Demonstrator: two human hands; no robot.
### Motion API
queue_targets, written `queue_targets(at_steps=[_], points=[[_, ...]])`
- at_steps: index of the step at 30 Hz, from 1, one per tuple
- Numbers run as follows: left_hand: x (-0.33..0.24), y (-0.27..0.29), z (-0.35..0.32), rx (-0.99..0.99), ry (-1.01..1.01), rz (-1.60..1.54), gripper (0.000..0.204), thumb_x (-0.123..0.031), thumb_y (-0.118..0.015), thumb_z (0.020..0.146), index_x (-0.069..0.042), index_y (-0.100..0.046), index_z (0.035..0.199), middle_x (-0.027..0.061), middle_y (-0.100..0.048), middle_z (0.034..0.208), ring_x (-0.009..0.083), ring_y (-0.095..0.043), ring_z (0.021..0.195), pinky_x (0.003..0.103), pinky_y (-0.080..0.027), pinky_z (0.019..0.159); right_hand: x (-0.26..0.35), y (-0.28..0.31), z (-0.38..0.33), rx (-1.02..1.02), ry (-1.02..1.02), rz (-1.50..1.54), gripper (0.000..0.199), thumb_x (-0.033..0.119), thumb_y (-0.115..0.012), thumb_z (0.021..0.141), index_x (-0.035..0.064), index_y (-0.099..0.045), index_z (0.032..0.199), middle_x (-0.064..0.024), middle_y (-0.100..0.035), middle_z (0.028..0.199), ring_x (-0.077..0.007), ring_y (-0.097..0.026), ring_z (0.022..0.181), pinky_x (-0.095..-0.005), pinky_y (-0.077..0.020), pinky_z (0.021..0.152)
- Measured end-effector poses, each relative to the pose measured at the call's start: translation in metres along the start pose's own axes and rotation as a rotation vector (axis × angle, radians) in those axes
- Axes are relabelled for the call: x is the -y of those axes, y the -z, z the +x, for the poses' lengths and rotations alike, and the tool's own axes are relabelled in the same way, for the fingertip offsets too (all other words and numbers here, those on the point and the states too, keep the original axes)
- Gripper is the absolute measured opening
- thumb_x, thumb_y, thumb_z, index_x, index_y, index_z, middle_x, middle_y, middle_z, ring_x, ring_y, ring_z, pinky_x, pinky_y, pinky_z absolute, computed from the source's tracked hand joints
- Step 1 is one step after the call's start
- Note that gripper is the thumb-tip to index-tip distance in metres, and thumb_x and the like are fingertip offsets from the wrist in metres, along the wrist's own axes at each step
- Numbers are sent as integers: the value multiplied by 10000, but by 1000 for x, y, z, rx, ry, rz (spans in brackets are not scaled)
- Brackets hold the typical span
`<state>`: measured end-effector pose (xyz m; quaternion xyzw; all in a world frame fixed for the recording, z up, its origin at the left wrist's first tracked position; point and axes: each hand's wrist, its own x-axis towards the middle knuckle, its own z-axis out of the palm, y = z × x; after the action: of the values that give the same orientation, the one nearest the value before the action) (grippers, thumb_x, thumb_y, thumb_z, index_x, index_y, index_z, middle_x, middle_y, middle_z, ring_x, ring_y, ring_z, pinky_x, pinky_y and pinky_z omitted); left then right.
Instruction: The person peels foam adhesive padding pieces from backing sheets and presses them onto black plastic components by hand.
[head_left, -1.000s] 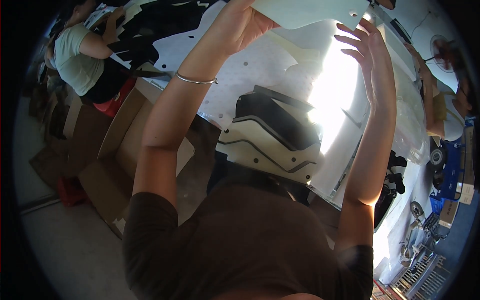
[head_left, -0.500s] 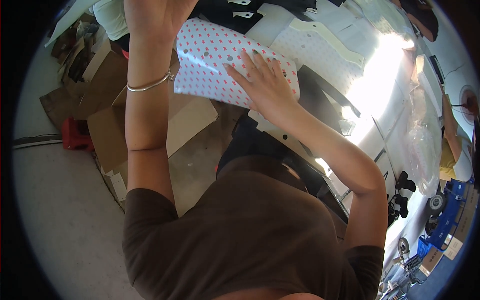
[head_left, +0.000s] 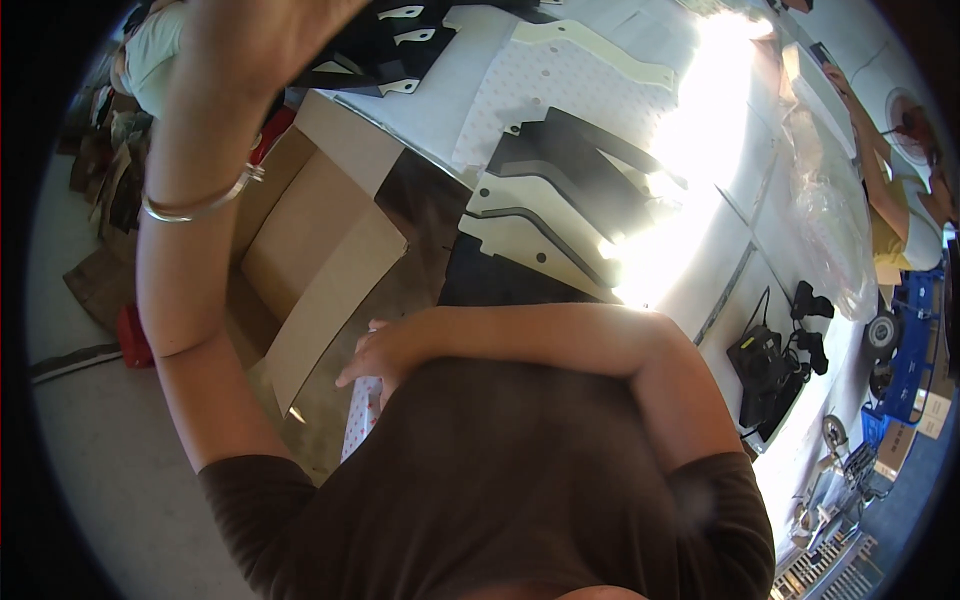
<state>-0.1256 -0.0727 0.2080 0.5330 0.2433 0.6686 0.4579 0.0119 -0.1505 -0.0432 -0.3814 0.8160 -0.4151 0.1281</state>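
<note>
My right arm is bent across my body, and my right hand (head_left: 382,352) is low at my left side. Its fingers curl over the top of a white sheet with small red print (head_left: 360,415), most of which my shirt hides. My left hand (head_left: 265,40) is raised at the top left; its fingers run out of the picture. On the table's near edge lie cream-coloured shaped plates (head_left: 510,240) with black curved strips. Behind them rests a black flat panel (head_left: 575,165). Farther back a pale shaped strip (head_left: 600,50) lies on another printed white sheet (head_left: 530,95).
An open cardboard box (head_left: 290,200) stands on the floor left of the table. Several black cut parts (head_left: 400,50) lie at the table's far left. A black device with cables (head_left: 765,360) and clear plastic wrap (head_left: 820,210) are on the right. Another person's arm (head_left: 875,170) shows beyond.
My right hand has come down from the table to my left side with the printed sheet, uncovering the plates. My left arm has shifted left, and the view has turned somewhat.
</note>
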Motion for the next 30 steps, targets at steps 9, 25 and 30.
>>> queue_targets(at_steps=[9,25,30], points=[[169,-12,-47,-210,396,-162,759,-177,-484,836,-58,-174,1518,132,-528,1281,188,-514,1185,325,-389,1024,101,98,-270,-1139,-870,491,75,88,-526,891,23,-563,887,-13,-554,781,-99,-547,719,-263,-445,651],[235,-30,-13,-69,559,153,813,23,-400,710,-103,-292,1505,35,-527,1095,106,-501,1004,255,-399,923,35,88,-339,-1638,-877,347,158,205,-681,854,52,-646,878,-10,-624,764,-60,-501,691,-232,-384,637],[230,-42,-14,-150,527,728,687,-21,-551,808,-64,-349,1463,68,-525,1206,178,-508,1109,270,-371,974,35,93,-343,-1591,-1008,238,153,181,-703,846,37,-656,874,3,-595,768,-49,-496,656,-224,-380,587]])
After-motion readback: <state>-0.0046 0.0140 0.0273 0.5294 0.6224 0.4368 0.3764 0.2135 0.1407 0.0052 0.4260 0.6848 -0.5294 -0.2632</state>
